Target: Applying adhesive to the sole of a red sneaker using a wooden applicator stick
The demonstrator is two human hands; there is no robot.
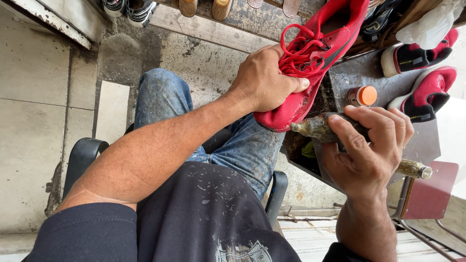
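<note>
Left hand [264,80] closed around red lace-up fabric sneaker [310,63], steadying it above near edge of dark grimy metal counter [359,73]. Right hand [369,150] closed on grimy glue-caked squeeze bottle [318,127], nozzle touching shoe's toe. Gluing seemingly just starting; no bead visible. Sneaker's long axis diagonal: toe toward lap, heel toward counter's far side. Orange-capped jar [363,96] just beside.

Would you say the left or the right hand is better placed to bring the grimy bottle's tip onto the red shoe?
Probably the right hand: it grips the grimy bottle, nozzle almost at the red shoe. The left hand is busy steadying that shoe.
</note>
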